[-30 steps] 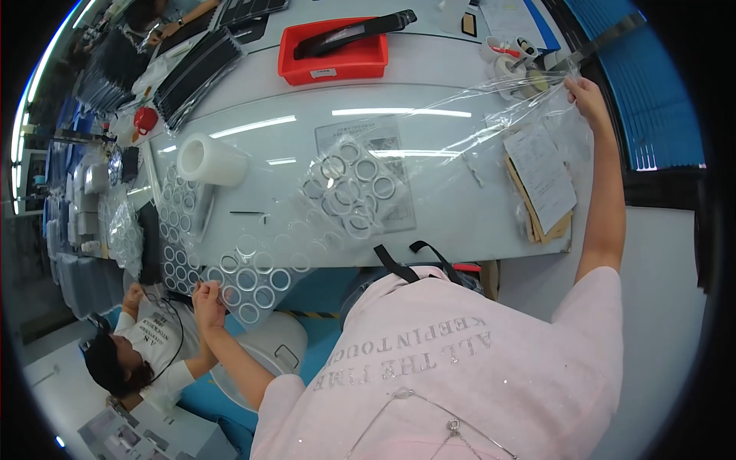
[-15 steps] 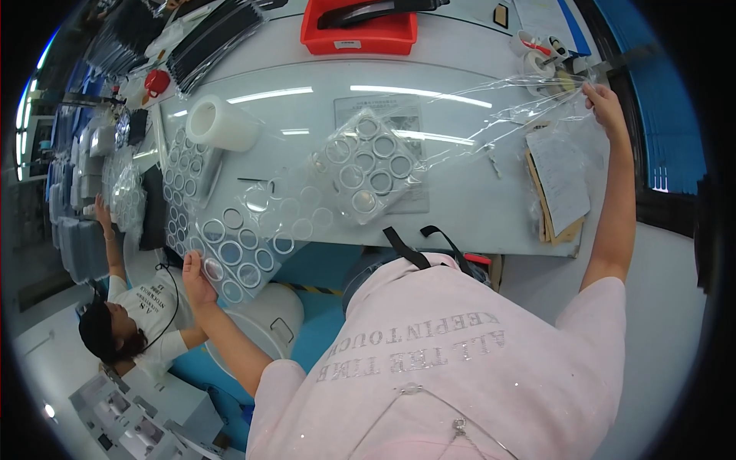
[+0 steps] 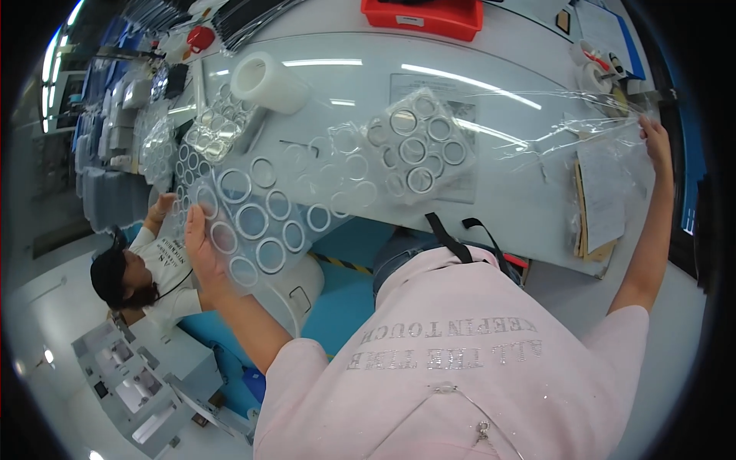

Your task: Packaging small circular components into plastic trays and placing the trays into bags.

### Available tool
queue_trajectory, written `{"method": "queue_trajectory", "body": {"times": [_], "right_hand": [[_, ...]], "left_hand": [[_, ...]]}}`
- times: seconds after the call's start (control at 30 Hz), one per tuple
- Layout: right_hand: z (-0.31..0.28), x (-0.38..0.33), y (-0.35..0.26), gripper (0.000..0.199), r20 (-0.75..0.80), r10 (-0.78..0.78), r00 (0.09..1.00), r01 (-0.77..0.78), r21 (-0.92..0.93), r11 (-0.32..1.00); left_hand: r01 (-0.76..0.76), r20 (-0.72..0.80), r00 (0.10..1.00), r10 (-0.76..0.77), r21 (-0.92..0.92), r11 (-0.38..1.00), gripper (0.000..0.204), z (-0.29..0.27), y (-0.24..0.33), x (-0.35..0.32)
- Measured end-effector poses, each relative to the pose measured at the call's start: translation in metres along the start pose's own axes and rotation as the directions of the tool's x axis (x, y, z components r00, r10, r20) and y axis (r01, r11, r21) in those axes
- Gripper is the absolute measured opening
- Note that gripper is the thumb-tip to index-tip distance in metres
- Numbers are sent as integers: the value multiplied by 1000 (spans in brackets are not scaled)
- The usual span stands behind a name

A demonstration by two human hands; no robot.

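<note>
At the left, my left hand (image 3: pixel 205 249) is closed on the near end of a clear plastic sheet (image 3: pixel 251 221) carrying rows of pale rings. That sheet spans the table's front edge, partly over a white bin. Out at the far right, my right hand (image 3: pixel 655 142) pinches the gathered end of thin clear film (image 3: pixel 548 132). The film stretches left toward a second batch of rings (image 3: pixel 414 149) lying under clear plastic on the table. Whether the film and the sheet are one piece, I cannot tell.
A white film roll (image 3: pixel 264 83) stands behind the sheet, and a red tray (image 3: pixel 422 19) at the back. Papers (image 3: pixel 600 199) lie right, near tape rolls (image 3: pixel 594 77). The white bin (image 3: pixel 300 287) is below. At left a co-worker's hand (image 3: pixel 162 205) is close to more rings.
The whole view has shifted, so the table appears lower right to upper right. My left hand has raised the sheet's near end slightly; my right hand still holds the film taut.
</note>
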State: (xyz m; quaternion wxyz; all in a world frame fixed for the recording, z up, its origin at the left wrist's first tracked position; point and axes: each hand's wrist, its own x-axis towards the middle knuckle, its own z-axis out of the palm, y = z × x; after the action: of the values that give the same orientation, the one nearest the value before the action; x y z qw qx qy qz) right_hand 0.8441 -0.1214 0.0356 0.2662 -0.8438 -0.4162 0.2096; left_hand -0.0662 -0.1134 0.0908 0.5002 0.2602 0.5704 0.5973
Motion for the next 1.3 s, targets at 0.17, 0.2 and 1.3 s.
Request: {"method": "queue_trajectory", "body": {"times": [0.17,0.2,1.3], "right_hand": [[6,4,7,31,24,66,998,-64,-61,996],[1,9,16,32,1,68,998,-67,-87,994],[59,-86,-144,35,184,-461,868,402,285,870]], "left_hand": [[10,50,999,-6,-84,996,17,29,15,-17],[2,47,999,1,-78,997,17,25,15,-15],[-252,172,961,215,235,939,22,93,48,-36]]}}
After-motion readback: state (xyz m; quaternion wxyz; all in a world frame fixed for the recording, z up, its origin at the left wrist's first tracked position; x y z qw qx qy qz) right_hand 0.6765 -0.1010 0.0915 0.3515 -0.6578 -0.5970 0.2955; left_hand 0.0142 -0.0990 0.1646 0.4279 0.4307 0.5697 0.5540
